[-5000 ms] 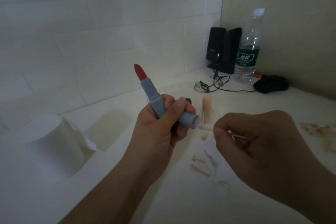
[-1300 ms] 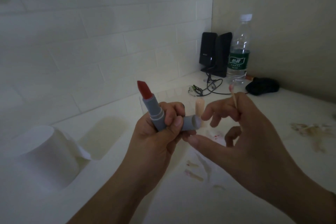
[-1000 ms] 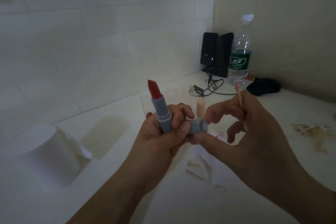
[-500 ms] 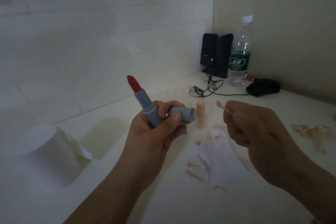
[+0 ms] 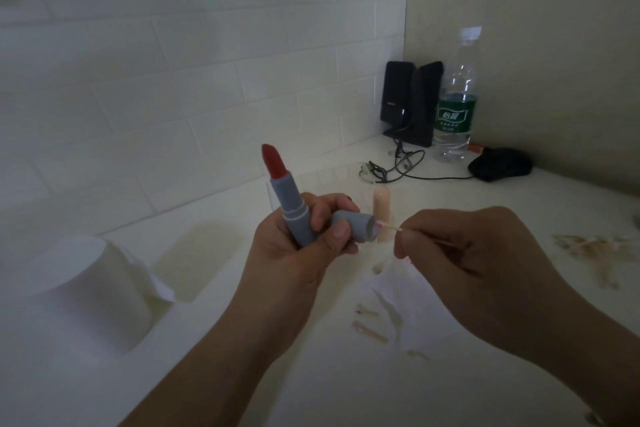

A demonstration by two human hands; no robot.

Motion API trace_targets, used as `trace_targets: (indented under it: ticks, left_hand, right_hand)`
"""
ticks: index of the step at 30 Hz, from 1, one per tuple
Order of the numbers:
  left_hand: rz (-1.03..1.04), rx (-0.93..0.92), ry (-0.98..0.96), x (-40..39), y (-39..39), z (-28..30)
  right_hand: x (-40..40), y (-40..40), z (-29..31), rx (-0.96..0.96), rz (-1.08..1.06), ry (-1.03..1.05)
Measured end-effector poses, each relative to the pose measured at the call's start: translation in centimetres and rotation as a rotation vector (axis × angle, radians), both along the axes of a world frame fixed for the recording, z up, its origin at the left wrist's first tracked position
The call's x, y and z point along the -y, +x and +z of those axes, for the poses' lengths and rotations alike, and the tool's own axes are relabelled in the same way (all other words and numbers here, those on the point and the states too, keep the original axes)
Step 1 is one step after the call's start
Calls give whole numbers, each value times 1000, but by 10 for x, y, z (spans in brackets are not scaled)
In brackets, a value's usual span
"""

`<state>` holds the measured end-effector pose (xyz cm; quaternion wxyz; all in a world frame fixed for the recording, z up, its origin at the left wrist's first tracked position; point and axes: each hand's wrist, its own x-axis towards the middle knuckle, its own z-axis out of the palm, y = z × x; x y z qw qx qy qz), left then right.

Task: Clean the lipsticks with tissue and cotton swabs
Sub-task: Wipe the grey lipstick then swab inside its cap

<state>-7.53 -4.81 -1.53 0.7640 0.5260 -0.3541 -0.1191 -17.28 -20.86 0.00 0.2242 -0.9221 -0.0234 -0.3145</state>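
My left hand (image 5: 301,253) grips a grey lipstick (image 5: 285,199) with its red stick raised and pointing up-left, and also holds the grey cap (image 5: 356,225) with its open end facing right. My right hand (image 5: 460,260) pinches a cotton swab (image 5: 389,226), whose pink-stained tip sits at the mouth of the cap. Behind the swab a pale peach lipstick (image 5: 382,208) stands upright on the counter. A stained tissue (image 5: 398,302) lies on the counter below my hands, with used cotton swabs (image 5: 369,329) on it.
A white tissue roll (image 5: 86,291) stands at the left. In the far corner are black speakers (image 5: 410,102), a water bottle (image 5: 457,97), a cable (image 5: 398,166) and a dark mouse (image 5: 500,168). Brownish stains (image 5: 595,250) mark the counter at the right.
My right hand has brought the swab's tip to the cap's open end. My left hand has tilted the lipstick more upright and moved slightly right.
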Motion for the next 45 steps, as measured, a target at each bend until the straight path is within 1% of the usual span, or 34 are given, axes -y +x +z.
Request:
trace_targets:
  ticks: [3, 6, 11, 15, 17, 19, 21, 23, 32, 37, 43, 45]
  left_hand:
    - [21, 41, 21, 0, 0, -1]
    - [41, 44, 34, 1, 0, -1]
    - [33, 48, 26, 1, 1, -3]
    - [-4, 26, -3, 1, 1, -4]
    - [8, 13, -7, 2, 0, -4]
    - [33, 10, 0, 1, 1, -2]
    - [42, 14, 3, 1, 2, -2]
    - [43, 12, -1, 1, 2, -2]
    - [-6, 1, -47, 1, 1, -1]
    - [16, 0, -27, 1, 1, 0]
    - [35, 19, 9, 1, 1, -1]
    - [44, 28, 20, 0, 0, -1]
  right_hand:
    - [-2, -1, 2, 5, -5, -12]
    - [-1, 0, 0, -2, -28, -31]
    - [-1, -1, -3, -79, -20, -44]
    - [-2, -2, -1, -140, 44, 7]
    - [-5, -4, 1, -176, 83, -3]
    - [-9, -6, 3, -195, 131, 54]
    - [-10, -7, 4, -164, 147, 124]
    - [-9, -7, 5, -124, 117, 142]
    - [-4, -1, -1, -110, 29, 70]
    - [-4, -3, 3, -45, 73, 175]
    - [-3, -1, -4, -119, 25, 75]
    - [-4, -1, -2, -167, 49, 64]
